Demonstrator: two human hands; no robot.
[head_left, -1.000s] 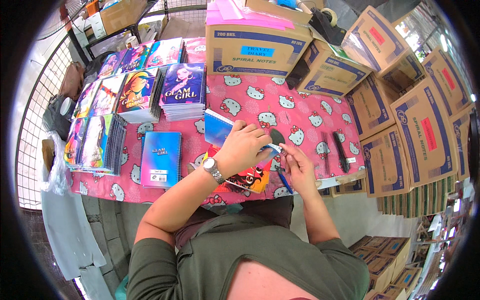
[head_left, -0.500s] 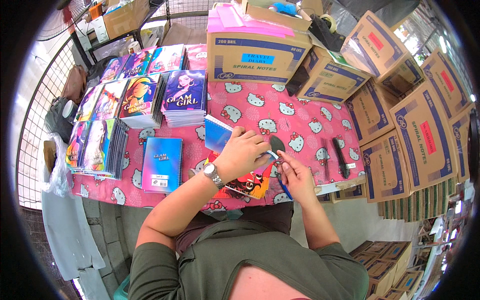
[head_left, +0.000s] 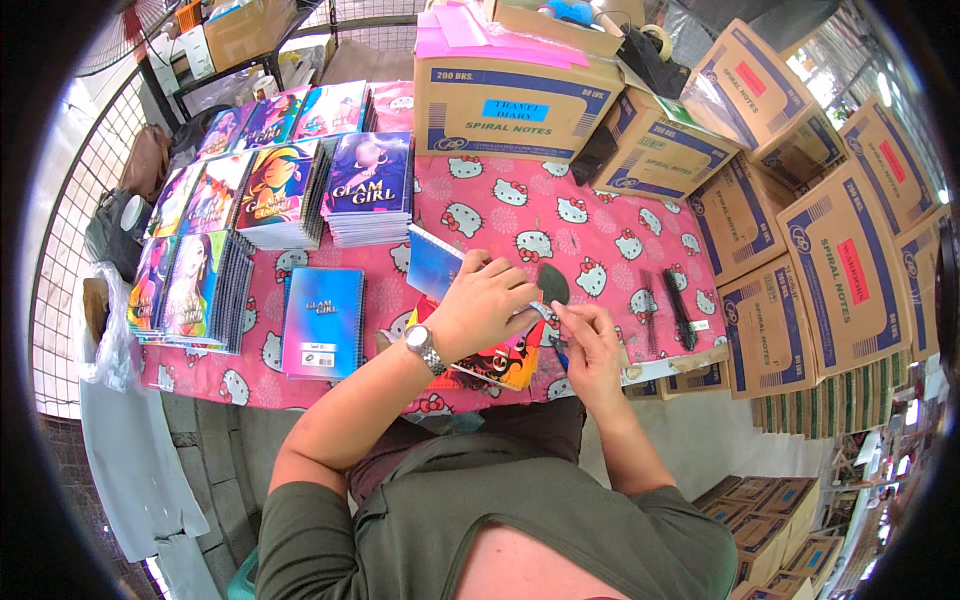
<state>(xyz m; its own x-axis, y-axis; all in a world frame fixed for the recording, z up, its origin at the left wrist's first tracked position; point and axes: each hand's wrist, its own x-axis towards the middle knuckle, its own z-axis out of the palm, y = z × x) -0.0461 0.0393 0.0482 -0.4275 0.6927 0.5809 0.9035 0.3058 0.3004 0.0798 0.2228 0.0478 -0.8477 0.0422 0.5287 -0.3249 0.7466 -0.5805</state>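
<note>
Left grip [head_left: 488,300], right grip [head_left: 588,340] at notebook [head_left: 434,262]; table edge [head_left: 676,370] near, cloth [head_left: 490,215] beyond.

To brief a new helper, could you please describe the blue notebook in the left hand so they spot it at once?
Over the pink cartoon-cat tablecloth, find the person's left hand, with a silver wristwatch at its wrist. The blue spiral notebook slants out from under that hand to the person's left. Unlike the blue-and-pink notebook lying flat nearby, it is in hand.

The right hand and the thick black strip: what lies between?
In the head view, a thin dark strip on the pink tablecloth lies between the right hand and the thick black strip.
</note>
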